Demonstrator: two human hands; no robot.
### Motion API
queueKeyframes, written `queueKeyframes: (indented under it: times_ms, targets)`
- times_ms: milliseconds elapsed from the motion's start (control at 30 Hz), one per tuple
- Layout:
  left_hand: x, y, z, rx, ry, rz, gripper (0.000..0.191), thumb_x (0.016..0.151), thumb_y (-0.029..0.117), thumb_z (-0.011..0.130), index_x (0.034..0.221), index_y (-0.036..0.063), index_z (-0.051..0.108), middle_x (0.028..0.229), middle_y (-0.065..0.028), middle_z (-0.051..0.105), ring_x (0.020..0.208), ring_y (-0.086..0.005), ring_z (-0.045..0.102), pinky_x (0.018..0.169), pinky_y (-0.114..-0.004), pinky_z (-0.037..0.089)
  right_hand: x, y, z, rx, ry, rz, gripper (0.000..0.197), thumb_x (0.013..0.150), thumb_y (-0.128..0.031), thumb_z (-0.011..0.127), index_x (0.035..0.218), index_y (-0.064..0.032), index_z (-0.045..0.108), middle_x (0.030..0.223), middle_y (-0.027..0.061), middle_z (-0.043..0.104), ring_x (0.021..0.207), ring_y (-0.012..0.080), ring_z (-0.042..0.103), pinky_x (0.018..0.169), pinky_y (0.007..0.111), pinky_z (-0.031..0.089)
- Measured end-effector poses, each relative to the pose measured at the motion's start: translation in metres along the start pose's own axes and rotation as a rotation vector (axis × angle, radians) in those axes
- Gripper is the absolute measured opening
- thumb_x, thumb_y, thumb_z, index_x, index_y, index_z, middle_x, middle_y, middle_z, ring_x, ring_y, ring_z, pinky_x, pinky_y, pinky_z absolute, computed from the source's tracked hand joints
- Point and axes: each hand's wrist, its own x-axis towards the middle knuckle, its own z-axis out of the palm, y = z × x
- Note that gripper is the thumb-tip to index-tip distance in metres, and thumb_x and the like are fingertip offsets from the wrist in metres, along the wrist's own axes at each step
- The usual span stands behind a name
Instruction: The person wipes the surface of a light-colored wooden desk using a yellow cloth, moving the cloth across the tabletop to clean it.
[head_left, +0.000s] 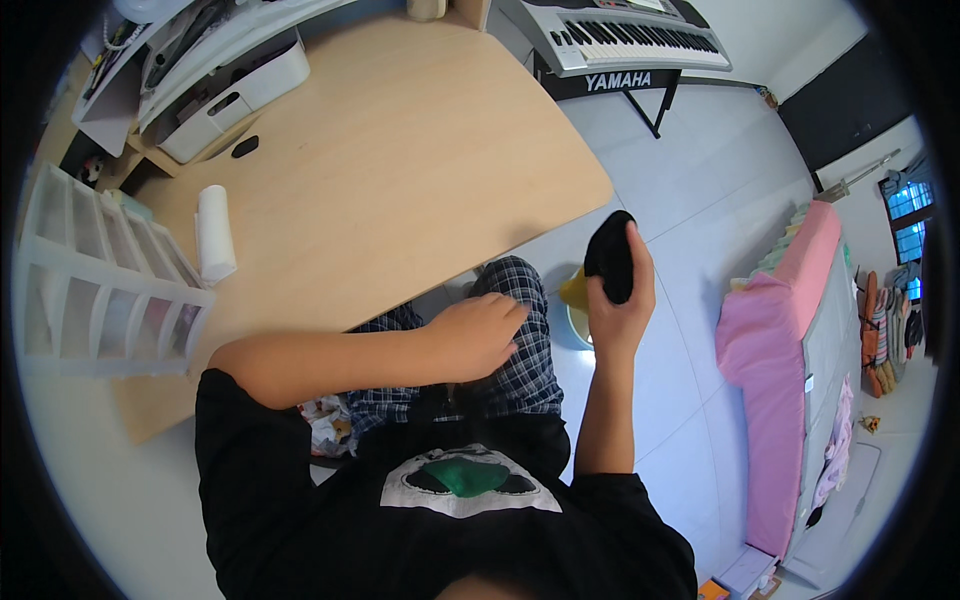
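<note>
My right hand (630, 300) grips a soft-looking black item (611, 251), perhaps folded cloth, between the thumb and fingers. It is held up beyond the desk's corner, over the floor. Behind that hand, lower down, stands a light blue bucket (574, 330) with something yellow (574, 289) at its rim, partly hidden. My left hand (480, 337) hovers over my checked trousers (517, 285), its fingers loosely curled. No object shows in it, but its palm is turned from view. The wooden desk (390, 165) lies in front of me.
A white paper roll (215, 232) lies by clear plastic drawers (112, 292) on the desk's left. At the back are a white bin (232, 105) and a small black object (245, 146). A Yamaha keyboard (630, 37) stands beyond; a pink-covered bed (765, 420) is right.
</note>
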Motion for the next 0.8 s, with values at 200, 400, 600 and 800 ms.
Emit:
queueKeyframes:
  times_ms: [200, 400, 600, 800]
  targets:
    - [-0.005, -0.037, 0.015, 0.509, 0.089, -0.067, 0.046, 0.086, 0.021, 0.064, 0.126, -0.0019, 0.055, 0.128, -0.0184, 0.054, 0.124, -0.034, 0.049, 0.104, -0.045, 0.042, 0.025, 0.002, 0.03, -0.444, -0.176, -0.192, 0.049, 0.076, -0.005, 0.075, 0.123, -0.0143, 0.064, 0.13, 0.0118, 0.06, 0.109, 0.0309, 0.064, 0.088, 0.038, 0.054]
    - [-0.002, -0.036, 0.007, 0.577, -0.063, -0.058, 0.05, 0.085, 0.022, 0.062, 0.127, -0.0036, 0.054, 0.128, -0.0227, 0.053, 0.128, -0.0372, 0.044, 0.113, -0.047, 0.029, 0.04, 0.016, 0.048, -0.542, -0.219, -0.156, 0.038, 0.078, -0.007, 0.073, 0.115, -0.0125, 0.067, 0.126, 0.0084, 0.063, 0.105, 0.0295, 0.065, 0.087, 0.038, 0.053]
    - [-0.002, -0.043, 0.009, 0.252, 0.028, -0.105, 0.045, 0.08, 0.017, 0.062, 0.12, -0.0032, 0.06, 0.123, -0.0249, 0.055, 0.117, -0.038, 0.051, 0.103, -0.046, 0.04, 0.001, -0.027, 0.075, -0.33, -0.439, -0.244, 0.038, 0.07, -0.007, 0.075, 0.108, -0.0135, 0.07, 0.122, 0.0049, 0.066, 0.098, 0.0263, 0.065, 0.082, 0.036, 0.054]
    - [-0.008, -0.041, 0.007, 0.421, -0.033, -0.079, 0.043, 0.083, 0.016, 0.06, 0.121, -0.0049, 0.059, 0.129, -0.0265, 0.051, 0.122, -0.0384, 0.048, 0.105, -0.046, 0.038, 0.011, -0.02, 0.068, -0.39, -0.482, -0.2, 0.032, 0.072, -0.008, 0.073, 0.103, -0.0148, 0.071, 0.121, 0.0009, 0.067, 0.096, 0.0249, 0.065, 0.077, 0.036, 0.055]
